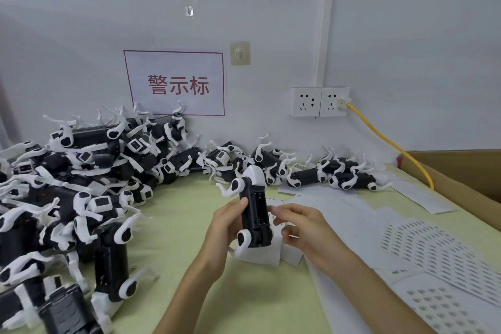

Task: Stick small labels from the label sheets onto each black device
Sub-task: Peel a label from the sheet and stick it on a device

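One black device [255, 214] with white legs is held upright over the table, its underside with the battery slot facing me. My left hand [227, 222] grips its left side, thumb on the upper edge. My right hand [295, 225] is at its right edge with fingertips pinched close to the body; whether a small label sits between them is too blurred to tell. Label sheets [433, 247] with rows of small dark labels lie on the table to the right.
A big heap of black-and-white devices [81, 171] fills the left and back of the green table [184, 225]. More devices [339, 173] line the wall. A cardboard box [461, 171] stands at the right, a yellow cable [393, 144] runs from the wall socket.
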`<state>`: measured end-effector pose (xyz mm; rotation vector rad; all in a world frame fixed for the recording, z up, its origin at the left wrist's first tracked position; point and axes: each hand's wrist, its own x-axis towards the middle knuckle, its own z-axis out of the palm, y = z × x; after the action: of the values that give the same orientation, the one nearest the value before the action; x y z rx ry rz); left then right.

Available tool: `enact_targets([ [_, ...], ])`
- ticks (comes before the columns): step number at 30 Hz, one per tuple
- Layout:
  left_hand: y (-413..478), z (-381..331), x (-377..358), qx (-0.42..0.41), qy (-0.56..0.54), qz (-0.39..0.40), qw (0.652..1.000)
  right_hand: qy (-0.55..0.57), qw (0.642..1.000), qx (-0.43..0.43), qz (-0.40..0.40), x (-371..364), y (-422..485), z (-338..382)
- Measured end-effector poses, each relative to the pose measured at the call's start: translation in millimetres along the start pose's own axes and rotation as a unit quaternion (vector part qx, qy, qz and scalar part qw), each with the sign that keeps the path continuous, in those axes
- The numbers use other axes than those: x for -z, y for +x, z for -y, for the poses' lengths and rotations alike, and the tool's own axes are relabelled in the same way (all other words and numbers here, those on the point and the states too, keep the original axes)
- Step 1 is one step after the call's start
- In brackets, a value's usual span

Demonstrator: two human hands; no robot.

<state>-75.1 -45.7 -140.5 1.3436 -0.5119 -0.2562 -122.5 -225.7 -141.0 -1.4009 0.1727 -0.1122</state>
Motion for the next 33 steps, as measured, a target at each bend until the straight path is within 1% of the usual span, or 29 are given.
enact_targets([
  [3, -0.5, 1.8, -0.6, -0.020, 0.022, -0.002, 1.000, -0.027, 0.999, 0.009, -0.023, -0.3, -0.2, 0.9],
  [6, -0.5, 2.1, -0.5, -0.025, 0.040, -0.010, 0.999, -0.073, 0.996, 0.039, -0.040, -1.5, -1.0, 2.2],
  [10, -1.0, 2.9, -3.0, -0.043, 0.052, -0.042, 0.997, -0.149, 0.977, 0.125, -0.092, -5.8, -1.2, 2.5],
  [12, -1.8, 1.1, -1.7, -0.065, 0.031, -0.078, 0.994, -0.138, 0.971, 0.158, -0.118, -5.2, -1.4, 4.1],
  [14, -0.2, 0.5, 4.1, -0.072, 0.011, -0.119, 0.990, -0.104, 0.972, 0.174, -0.122, -3.1, -2.5, 7.4],
  [17, 3.1, -0.6, 11.1, -0.049, -0.036, -0.161, 0.985, -0.046, 0.981, 0.163, -0.095, -2.4, -4.0, 11.0],
  [20, 3.0, 0.4, 7.3, -0.005, -0.105, -0.143, 0.984, 0.043, 0.994, 0.098, -0.037, -5.9, -4.8, 10.1],
  [24, 4.3, 9.4, 1.2, 0.033, -0.228, -0.138, 0.963, 0.144, 0.988, 0.013, 0.049, -21.0, -11.1, 4.6],
  [26, 4.3, 11.5, -1.8, 0.046, -0.284, -0.142, 0.947, 0.163, 0.982, -0.016, 0.090, -30.8, -17.1, -0.7],
  [28, 4.5, 11.9, -4.1, 0.052, -0.314, -0.145, 0.937, 0.169, 0.977, -0.038, 0.124, -40.5, -23.4, -7.2],
  [30, 3.0, 10.3, -6.3, 0.059, -0.327, -0.135, 0.933, 0.168, 0.973, -0.050, 0.147, -48.3, -28.5, -13.3],
  [33, 1.2, 8.0, -7.8, 0.084, -0.338, -0.104, 0.932, 0.179, 0.969, -0.056, 0.159, -53.6, -31.7, -18.1],
])
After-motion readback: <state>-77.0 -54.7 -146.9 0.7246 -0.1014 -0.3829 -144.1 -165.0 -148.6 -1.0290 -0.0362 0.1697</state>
